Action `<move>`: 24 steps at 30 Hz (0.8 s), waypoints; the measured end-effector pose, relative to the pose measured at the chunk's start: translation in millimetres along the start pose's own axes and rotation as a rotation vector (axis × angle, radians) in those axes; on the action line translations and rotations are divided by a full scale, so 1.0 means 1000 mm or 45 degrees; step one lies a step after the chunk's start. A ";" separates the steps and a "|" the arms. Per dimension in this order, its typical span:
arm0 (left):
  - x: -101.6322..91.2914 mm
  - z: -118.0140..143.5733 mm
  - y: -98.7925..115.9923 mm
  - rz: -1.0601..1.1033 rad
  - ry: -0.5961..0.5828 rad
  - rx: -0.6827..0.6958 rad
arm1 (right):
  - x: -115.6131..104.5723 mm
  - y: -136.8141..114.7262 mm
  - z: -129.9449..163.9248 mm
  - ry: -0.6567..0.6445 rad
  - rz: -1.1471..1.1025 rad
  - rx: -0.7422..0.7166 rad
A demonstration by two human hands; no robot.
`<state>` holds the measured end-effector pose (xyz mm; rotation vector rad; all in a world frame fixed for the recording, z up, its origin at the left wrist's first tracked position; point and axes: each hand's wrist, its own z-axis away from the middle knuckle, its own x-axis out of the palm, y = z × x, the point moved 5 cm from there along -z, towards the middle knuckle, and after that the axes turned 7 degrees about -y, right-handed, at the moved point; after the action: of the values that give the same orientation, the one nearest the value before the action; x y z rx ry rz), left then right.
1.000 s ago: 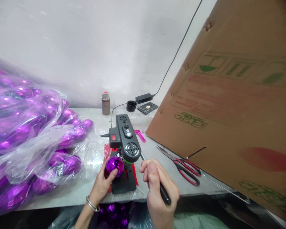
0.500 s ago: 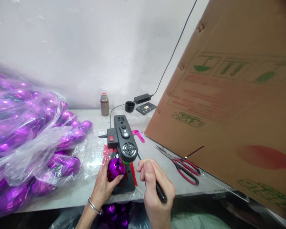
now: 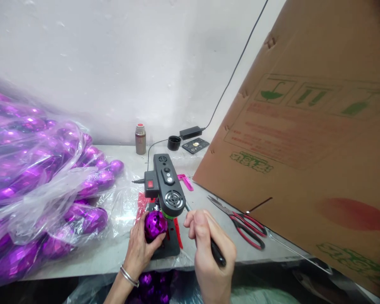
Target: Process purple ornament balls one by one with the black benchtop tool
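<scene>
A shiny purple faceted ball (image 3: 156, 224) sits in my left hand (image 3: 142, 240), fingers and thumb curved round its left and lower sides. The ball is at the front of a small black bench machine (image 3: 168, 181), just below and left of its rounded head. My right hand (image 3: 210, 247) is closed round the black handle (image 3: 218, 253) of a lever that runs up to the machine's right side. The base (image 3: 164, 252) of the machine rests on the table; the ball's far side is hidden.
Clear plastic bags of purple balls (image 3: 34, 177) cover the left side. Red-handled scissors (image 3: 243, 223) lie at right, before a large leaning cardboard box (image 3: 291, 139). Behind stand a flask (image 3: 140, 140), a black cup (image 3: 174, 142) and a power adapter (image 3: 191, 132). More purple balls (image 3: 153, 287) show below the edge.
The whole view has shifted slightly, so things sit a little further right. Both hands keep their holds on the ball and the lever handle.
</scene>
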<state>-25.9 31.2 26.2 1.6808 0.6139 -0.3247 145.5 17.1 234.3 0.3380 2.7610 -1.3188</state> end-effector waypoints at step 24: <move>-0.014 -0.006 -0.001 0.179 -0.304 -0.209 | 0.001 0.000 0.003 0.024 -0.008 0.002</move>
<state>-38.2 34.0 34.0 1.4912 0.3341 -0.3574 144.8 15.0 232.0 0.3437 2.7789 -1.3266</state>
